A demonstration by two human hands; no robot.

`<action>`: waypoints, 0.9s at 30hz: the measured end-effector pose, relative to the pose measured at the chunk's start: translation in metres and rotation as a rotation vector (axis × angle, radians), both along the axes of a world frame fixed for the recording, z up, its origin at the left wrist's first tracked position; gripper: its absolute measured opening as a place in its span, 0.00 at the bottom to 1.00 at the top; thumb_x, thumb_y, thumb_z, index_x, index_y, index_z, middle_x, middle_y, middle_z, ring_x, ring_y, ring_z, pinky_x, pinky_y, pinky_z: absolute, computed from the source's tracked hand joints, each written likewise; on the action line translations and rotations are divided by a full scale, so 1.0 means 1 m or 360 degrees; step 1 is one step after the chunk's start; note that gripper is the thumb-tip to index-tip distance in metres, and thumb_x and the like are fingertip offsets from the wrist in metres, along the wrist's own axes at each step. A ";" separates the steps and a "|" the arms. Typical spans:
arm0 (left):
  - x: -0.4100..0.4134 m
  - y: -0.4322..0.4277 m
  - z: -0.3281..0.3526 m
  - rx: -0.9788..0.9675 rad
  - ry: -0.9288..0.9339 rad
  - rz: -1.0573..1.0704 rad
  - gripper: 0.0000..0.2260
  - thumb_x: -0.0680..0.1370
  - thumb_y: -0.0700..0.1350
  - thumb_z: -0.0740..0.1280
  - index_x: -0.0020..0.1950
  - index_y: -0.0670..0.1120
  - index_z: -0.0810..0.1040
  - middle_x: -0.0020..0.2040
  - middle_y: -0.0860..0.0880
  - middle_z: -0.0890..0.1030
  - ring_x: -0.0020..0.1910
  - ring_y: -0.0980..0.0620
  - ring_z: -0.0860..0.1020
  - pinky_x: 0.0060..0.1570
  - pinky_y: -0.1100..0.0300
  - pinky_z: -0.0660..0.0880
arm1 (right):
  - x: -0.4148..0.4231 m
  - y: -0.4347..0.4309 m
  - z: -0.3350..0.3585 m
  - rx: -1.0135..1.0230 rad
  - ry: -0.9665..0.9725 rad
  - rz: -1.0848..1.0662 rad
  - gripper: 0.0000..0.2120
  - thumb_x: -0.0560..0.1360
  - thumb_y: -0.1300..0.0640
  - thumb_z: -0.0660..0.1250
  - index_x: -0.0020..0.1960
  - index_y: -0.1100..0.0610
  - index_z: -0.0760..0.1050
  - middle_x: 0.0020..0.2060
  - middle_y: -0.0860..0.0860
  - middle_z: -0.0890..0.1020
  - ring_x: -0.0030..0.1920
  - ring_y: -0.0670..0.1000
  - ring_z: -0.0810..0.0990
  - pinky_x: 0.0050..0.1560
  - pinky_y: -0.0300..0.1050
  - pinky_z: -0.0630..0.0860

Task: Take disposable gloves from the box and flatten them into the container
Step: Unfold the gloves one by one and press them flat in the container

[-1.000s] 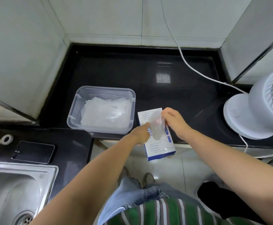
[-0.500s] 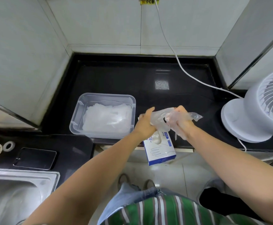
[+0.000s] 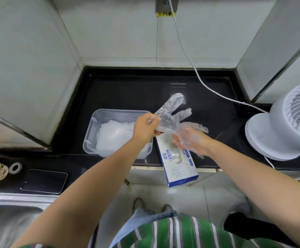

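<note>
Centre frame: left hand [image 3: 145,126] pinches the glove [image 3: 171,112] by its edge, open right hand [image 3: 190,142] supports it from beneath — spread out, likely for laying flat in the container [image 3: 92,133].

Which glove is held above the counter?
The glove gripped by the left hand and lying over the right hand; the stack lies in the container, and another glove peeks from the box.

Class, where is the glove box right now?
In the head view, the glove box lies right of centre, overhanging the front edge of the black counter, just right of the clear container and under the right hand.
</note>
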State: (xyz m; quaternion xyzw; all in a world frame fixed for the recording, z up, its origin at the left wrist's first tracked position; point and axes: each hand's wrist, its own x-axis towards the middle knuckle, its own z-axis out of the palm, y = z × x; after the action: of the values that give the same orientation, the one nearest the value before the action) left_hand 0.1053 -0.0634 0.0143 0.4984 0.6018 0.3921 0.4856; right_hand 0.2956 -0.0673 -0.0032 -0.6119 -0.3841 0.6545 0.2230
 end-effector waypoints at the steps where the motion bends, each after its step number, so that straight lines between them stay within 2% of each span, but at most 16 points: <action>1: -0.007 0.000 0.001 -0.0017 0.0084 -0.0029 0.12 0.80 0.43 0.65 0.50 0.33 0.75 0.34 0.43 0.76 0.26 0.54 0.76 0.31 0.60 0.75 | -0.003 0.002 0.002 0.0051 0.0010 -0.0102 0.13 0.81 0.45 0.59 0.53 0.54 0.76 0.43 0.50 0.79 0.46 0.51 0.78 0.44 0.43 0.76; 2: -0.014 0.000 0.002 -0.0035 0.0178 -0.0053 0.12 0.80 0.45 0.65 0.51 0.34 0.75 0.31 0.44 0.76 0.24 0.53 0.74 0.32 0.59 0.74 | -0.004 0.004 0.004 0.0113 0.0037 -0.0198 0.17 0.82 0.42 0.55 0.55 0.52 0.77 0.46 0.49 0.81 0.50 0.52 0.79 0.46 0.44 0.76; 4: -0.029 0.003 0.002 -0.0075 0.0301 -0.0103 0.11 0.80 0.48 0.65 0.51 0.40 0.77 0.29 0.45 0.74 0.24 0.53 0.72 0.33 0.58 0.73 | -0.005 0.007 0.011 0.0215 0.0250 -0.0239 0.32 0.81 0.35 0.47 0.61 0.57 0.78 0.52 0.54 0.84 0.55 0.54 0.82 0.55 0.48 0.77; 6: -0.043 0.004 0.002 -0.0129 0.0338 -0.0156 0.08 0.80 0.49 0.66 0.51 0.44 0.77 0.31 0.44 0.75 0.23 0.54 0.71 0.32 0.60 0.73 | -0.006 0.011 0.019 0.0312 0.0441 -0.0125 0.36 0.79 0.32 0.49 0.63 0.62 0.76 0.55 0.57 0.84 0.56 0.55 0.83 0.59 0.52 0.77; 8: -0.058 0.007 0.002 -0.0183 0.0360 -0.0227 0.08 0.80 0.49 0.66 0.51 0.45 0.78 0.33 0.43 0.76 0.25 0.54 0.72 0.32 0.61 0.73 | -0.016 0.015 0.022 0.0383 0.0342 0.0107 0.33 0.74 0.33 0.62 0.63 0.60 0.75 0.56 0.56 0.83 0.57 0.55 0.82 0.61 0.53 0.77; 10: -0.072 0.007 0.004 -0.0198 0.0334 -0.0293 0.10 0.80 0.49 0.66 0.52 0.43 0.78 0.36 0.43 0.76 0.28 0.53 0.73 0.32 0.62 0.74 | -0.029 0.019 0.021 0.0404 0.0022 0.0303 0.23 0.71 0.45 0.74 0.61 0.56 0.76 0.52 0.55 0.84 0.55 0.54 0.82 0.57 0.50 0.77; 11: -0.078 0.006 0.005 -0.0201 0.0330 -0.0309 0.09 0.79 0.49 0.67 0.52 0.43 0.78 0.37 0.43 0.76 0.29 0.53 0.73 0.33 0.63 0.75 | -0.036 0.021 0.019 0.0406 -0.0101 0.0333 0.19 0.71 0.53 0.75 0.59 0.56 0.76 0.48 0.56 0.84 0.51 0.55 0.83 0.53 0.48 0.78; 13: -0.090 0.006 0.008 -0.0240 0.0330 -0.0319 0.09 0.79 0.49 0.67 0.55 0.46 0.76 0.42 0.46 0.78 0.34 0.53 0.75 0.36 0.63 0.77 | -0.053 0.022 0.019 0.0437 -0.0225 0.0294 0.15 0.71 0.63 0.74 0.57 0.59 0.77 0.45 0.59 0.83 0.47 0.56 0.82 0.47 0.46 0.78; 16: -0.106 0.007 0.011 -0.0542 0.0167 -0.0300 0.13 0.77 0.47 0.71 0.59 0.53 0.72 0.50 0.54 0.76 0.47 0.52 0.77 0.45 0.62 0.78 | -0.076 0.024 0.019 0.0455 -0.0250 0.0164 0.13 0.71 0.65 0.73 0.55 0.62 0.77 0.48 0.62 0.83 0.47 0.55 0.82 0.46 0.43 0.78; 18: -0.118 0.010 0.008 -0.0830 0.0055 -0.0167 0.14 0.74 0.44 0.73 0.57 0.52 0.74 0.53 0.51 0.77 0.51 0.50 0.78 0.50 0.58 0.78 | -0.089 0.025 0.016 0.0419 -0.0224 0.0136 0.14 0.71 0.66 0.73 0.56 0.63 0.76 0.50 0.62 0.82 0.47 0.56 0.83 0.46 0.44 0.79; 20: -0.126 0.011 0.005 -0.0995 0.0002 -0.0035 0.13 0.75 0.41 0.73 0.58 0.47 0.78 0.54 0.47 0.80 0.51 0.49 0.80 0.49 0.58 0.79 | -0.100 0.026 0.015 0.0397 -0.0180 0.0147 0.13 0.72 0.67 0.73 0.55 0.64 0.76 0.48 0.59 0.82 0.47 0.55 0.82 0.45 0.43 0.78; 23: -0.130 0.017 -0.006 -0.0926 0.0012 0.0259 0.12 0.79 0.42 0.67 0.62 0.40 0.78 0.55 0.42 0.82 0.46 0.48 0.81 0.47 0.58 0.79 | -0.112 0.028 0.016 0.0301 -0.0134 0.0174 0.09 0.72 0.69 0.71 0.51 0.62 0.75 0.42 0.56 0.81 0.43 0.55 0.80 0.42 0.42 0.77; 24: -0.129 0.020 -0.008 -0.0868 0.0001 0.0367 0.13 0.80 0.41 0.65 0.63 0.39 0.77 0.57 0.39 0.81 0.41 0.49 0.80 0.42 0.59 0.78 | -0.114 0.028 0.017 0.0238 -0.0100 0.0218 0.09 0.72 0.71 0.69 0.49 0.62 0.74 0.37 0.56 0.81 0.40 0.57 0.79 0.41 0.44 0.77; 25: -0.128 0.021 -0.012 -0.0764 0.0110 0.0405 0.14 0.81 0.40 0.62 0.65 0.38 0.75 0.59 0.38 0.80 0.38 0.50 0.79 0.39 0.59 0.77 | -0.116 0.028 0.018 0.0175 -0.0072 0.0259 0.10 0.71 0.72 0.67 0.49 0.62 0.73 0.31 0.56 0.80 0.38 0.58 0.79 0.37 0.44 0.77; 26: -0.129 0.021 -0.012 -0.0701 0.0274 0.0433 0.14 0.81 0.39 0.60 0.66 0.39 0.74 0.61 0.38 0.79 0.41 0.50 0.80 0.40 0.60 0.77 | -0.118 0.029 0.019 0.0134 -0.0084 0.0277 0.11 0.72 0.72 0.66 0.50 0.61 0.72 0.28 0.55 0.79 0.35 0.57 0.79 0.34 0.43 0.76; 27: -0.130 0.021 -0.005 -0.0688 0.0374 0.0408 0.15 0.82 0.39 0.59 0.68 0.40 0.73 0.62 0.40 0.78 0.48 0.49 0.80 0.47 0.60 0.77 | -0.119 0.029 0.020 0.0130 -0.0103 0.0254 0.10 0.73 0.71 0.67 0.50 0.60 0.72 0.28 0.56 0.79 0.34 0.56 0.79 0.31 0.41 0.75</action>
State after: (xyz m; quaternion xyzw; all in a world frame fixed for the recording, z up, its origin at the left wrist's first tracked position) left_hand -0.0249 -0.0420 0.0097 0.3451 0.7819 0.2525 0.4537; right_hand 0.1768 -0.0384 0.0164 -0.5907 -0.4649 0.6338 0.1824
